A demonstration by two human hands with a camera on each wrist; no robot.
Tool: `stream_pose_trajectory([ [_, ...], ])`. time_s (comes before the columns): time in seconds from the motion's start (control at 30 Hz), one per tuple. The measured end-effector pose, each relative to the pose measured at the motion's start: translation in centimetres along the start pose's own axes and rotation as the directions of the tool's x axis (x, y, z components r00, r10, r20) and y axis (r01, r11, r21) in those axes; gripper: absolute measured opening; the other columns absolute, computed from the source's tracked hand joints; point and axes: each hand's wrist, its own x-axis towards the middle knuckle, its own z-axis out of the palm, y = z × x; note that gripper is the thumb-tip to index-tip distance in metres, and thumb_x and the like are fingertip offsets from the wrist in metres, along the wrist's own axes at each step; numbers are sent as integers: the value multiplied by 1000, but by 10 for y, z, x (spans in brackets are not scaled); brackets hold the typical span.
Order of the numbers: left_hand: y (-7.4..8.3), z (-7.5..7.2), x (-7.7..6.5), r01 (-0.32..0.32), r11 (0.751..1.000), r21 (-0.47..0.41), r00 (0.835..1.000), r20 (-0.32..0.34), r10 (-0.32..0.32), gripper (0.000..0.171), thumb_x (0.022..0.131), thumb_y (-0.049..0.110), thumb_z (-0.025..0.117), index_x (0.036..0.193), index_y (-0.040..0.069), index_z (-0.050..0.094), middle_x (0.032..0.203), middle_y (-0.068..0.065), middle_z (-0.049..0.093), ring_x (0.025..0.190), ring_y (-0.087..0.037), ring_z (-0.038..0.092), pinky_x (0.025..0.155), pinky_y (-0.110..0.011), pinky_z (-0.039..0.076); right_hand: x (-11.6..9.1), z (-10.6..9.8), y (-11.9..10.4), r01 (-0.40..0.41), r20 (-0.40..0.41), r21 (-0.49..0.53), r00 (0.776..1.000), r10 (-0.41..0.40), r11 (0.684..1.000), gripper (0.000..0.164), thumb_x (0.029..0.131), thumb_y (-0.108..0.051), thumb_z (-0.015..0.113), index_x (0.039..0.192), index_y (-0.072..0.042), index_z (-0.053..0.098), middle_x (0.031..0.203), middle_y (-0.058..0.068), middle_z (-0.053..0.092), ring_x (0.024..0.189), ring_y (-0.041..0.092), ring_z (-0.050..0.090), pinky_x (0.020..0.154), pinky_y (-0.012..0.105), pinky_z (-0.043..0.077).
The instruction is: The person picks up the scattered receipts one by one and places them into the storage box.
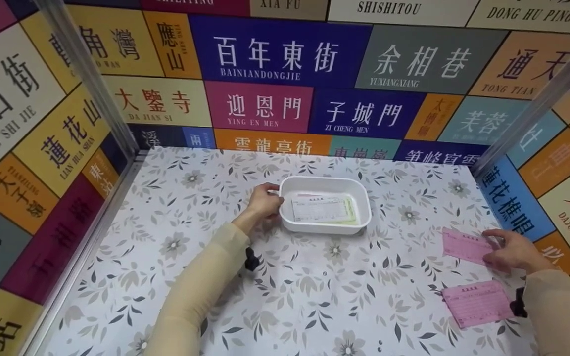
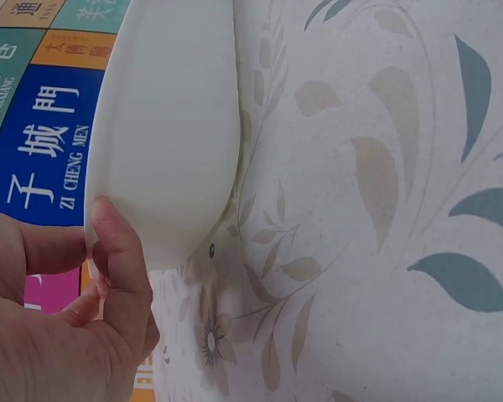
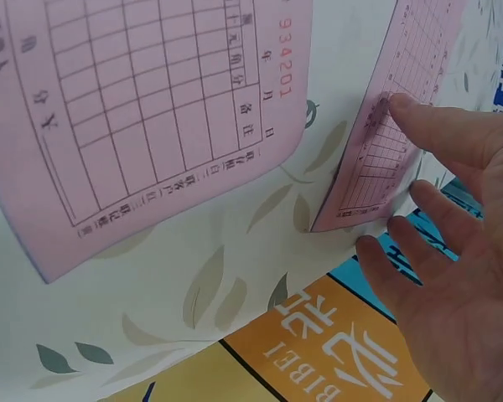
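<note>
A white plastic tub [image 1: 324, 229] stands at the middle of the table, with a white printed slip [image 1: 317, 209] on top of a green slip [image 1: 350, 210] inside. My left hand [image 1: 265, 200] pinches the tub's left rim between thumb and fingers; the left wrist view shows the grip on the tub's wall [image 2: 172, 126] close up. At the right, my right hand [image 1: 515, 249] holds the right end of a pink printed slip [image 1: 465, 245], its thumb on the printed face. A second pink slip [image 1: 478, 302] lies nearer, below that hand, printed with a grid and a red number.
The table is covered in a leaf-and-flower cloth [image 1: 245, 306]. Colourful panels with street names [image 1: 280, 54] rise along its back and both sides. Clear plastic-looking corner posts [image 1: 102, 94] stand at the back corners.
</note>
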Motion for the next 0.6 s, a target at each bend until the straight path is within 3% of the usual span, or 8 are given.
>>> stream_pose_trajectory([
  [0.2,1,-1,-1,-5,1000,-24,1000,6,5,52,99,1,64,151,1,63,98,-3,65,69,-13,64,66,-33,62,4,-1,2,45,-51,-61,998,-48,997,91,98,-35,82,170,-1,38,157,51,38,130,64,41,106,83,48],
  [0.33,1,0,-3,-33,999,-34,999,-2,33,52,97,0,63,150,-3,63,92,-2,64,63,-10,61,62,-32,58,4,0,2,43,-79,-61,996,-48,997,90,98,-36,83,168,1,40,157,47,42,125,59,46,98,70,57],
  [0.6,0,1,-3,-15,1000,-26,1000,-10,15,51,97,0,63,148,-1,64,94,-3,63,63,-9,60,61,-31,55,-1,3,-4,49,-99,-47,994,-53,998,82,101,-32,81,165,1,41,157,42,44,127,57,44,102,71,54],
])
